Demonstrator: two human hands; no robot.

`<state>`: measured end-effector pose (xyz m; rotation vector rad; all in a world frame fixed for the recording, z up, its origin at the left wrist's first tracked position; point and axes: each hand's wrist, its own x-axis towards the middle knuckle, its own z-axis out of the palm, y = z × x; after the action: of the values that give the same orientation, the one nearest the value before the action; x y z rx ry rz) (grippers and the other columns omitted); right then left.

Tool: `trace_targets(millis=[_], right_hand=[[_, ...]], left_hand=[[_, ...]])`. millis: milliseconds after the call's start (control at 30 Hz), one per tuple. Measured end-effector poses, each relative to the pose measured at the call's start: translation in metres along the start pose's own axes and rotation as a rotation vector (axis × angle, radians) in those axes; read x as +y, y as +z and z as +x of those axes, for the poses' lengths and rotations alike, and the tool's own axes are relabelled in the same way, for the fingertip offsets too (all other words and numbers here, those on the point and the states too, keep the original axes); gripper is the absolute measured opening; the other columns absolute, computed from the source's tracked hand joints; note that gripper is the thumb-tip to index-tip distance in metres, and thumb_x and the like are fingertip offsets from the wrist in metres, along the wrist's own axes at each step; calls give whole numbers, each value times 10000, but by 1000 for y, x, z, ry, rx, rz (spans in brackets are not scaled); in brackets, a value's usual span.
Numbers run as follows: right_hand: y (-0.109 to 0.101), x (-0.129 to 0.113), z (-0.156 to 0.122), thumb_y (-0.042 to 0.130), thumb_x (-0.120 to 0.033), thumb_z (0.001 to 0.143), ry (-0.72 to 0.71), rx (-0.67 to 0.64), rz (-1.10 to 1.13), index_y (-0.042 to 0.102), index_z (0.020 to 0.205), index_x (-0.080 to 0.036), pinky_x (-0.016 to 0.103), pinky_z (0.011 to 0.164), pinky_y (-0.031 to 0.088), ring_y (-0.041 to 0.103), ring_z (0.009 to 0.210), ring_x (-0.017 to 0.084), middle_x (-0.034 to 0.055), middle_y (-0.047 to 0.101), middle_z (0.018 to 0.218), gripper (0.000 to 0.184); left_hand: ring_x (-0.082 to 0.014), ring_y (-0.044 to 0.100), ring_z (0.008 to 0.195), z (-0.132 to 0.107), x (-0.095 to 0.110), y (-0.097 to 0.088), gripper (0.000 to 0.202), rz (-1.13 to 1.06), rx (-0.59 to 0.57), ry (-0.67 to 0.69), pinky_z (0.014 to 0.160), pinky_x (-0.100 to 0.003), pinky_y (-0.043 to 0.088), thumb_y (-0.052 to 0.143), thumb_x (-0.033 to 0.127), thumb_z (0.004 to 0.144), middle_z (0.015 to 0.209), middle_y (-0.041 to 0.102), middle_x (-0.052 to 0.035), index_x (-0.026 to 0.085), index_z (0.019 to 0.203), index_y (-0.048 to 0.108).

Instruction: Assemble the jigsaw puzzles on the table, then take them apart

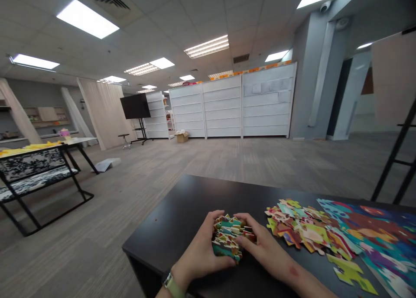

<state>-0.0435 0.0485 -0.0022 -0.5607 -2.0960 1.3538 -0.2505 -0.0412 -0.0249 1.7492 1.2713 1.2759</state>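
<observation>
At the near edge of the black bench [182, 215], the left hand [201, 250] and right hand [266, 250] are clasping a stack of jigsaw pieces [227, 237], pressing inward to keep it from spilling, with loose jigsaw pieces [302, 228] lying just rightward.

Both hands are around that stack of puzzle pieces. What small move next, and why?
Probably press the stack of jigsaw pieces gently together: the left hand and right hand cup it from both sides, and its edges look ragged.
</observation>
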Motion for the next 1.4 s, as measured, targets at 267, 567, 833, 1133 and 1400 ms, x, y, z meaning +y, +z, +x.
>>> trace_targets(millis=[267,567,833,1133,1400], right_hand=[[3,13,7,535,-518,973,-33,224,60,525,1146,-242,350,847,551,678,971,232,62,685,1126,326],[8,7,0,563,-505,959,-40,240,-24,458,1283,-257,381,954,547,674,1079,245,77,667,1218,421],[-5,5,6,530,-538,954,-38,585,32,478,1243,-259,384,818,596,678,960,251,98,632,1241,405],[4,1,-12,494,-400,1000,-191,264,-157,521,1235,-283,362,865,576,654,1003,239,75,644,1150,264],[25,15,0,618,-323,885,-47,113,-459,331,1544,-269,583,1249,183,99,1557,324,104,136,1684,720]], left_hand=[[-372,436,1384,0,-4,-1,1261,-51,-3,1,1175,-491,321,979,180,560,1513,438,-122,279,1583,250],[-310,604,1194,6,20,18,902,-141,24,-9,1044,-387,471,863,13,580,1303,642,-59,227,1388,524],[-297,637,1120,7,16,16,827,24,77,-108,1003,-371,492,879,66,581,1259,665,-44,239,1332,579],[-319,578,1234,9,3,-20,940,96,52,-65,1092,-422,418,965,209,590,1355,608,-89,237,1405,499],[-385,447,1365,3,3,-21,1191,139,-78,-24,1180,-501,314,1014,396,513,1491,448,-136,254,1508,374]])
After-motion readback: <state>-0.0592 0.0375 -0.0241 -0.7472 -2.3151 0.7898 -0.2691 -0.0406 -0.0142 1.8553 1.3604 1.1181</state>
